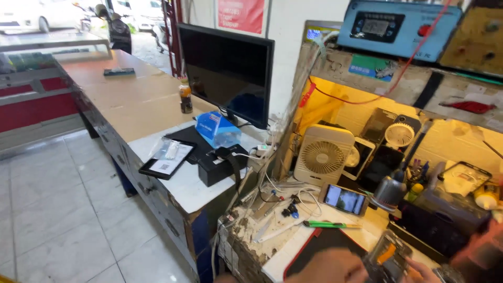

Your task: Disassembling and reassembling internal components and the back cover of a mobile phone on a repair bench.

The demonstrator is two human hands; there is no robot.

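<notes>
A white desk fan [324, 155] stands near a black monitor [228, 71], a lit phone [344, 199] lying before it.

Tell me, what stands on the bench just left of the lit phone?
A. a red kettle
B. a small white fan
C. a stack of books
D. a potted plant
B: a small white fan stands upright just left of the lit phone.

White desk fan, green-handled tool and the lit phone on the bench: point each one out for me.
White desk fan [322, 156], head view, centre of its round grille.
Green-handled tool [327, 225], head view, middle of its green handle.
Lit phone [344, 199], head view, centre of its screen.
</notes>
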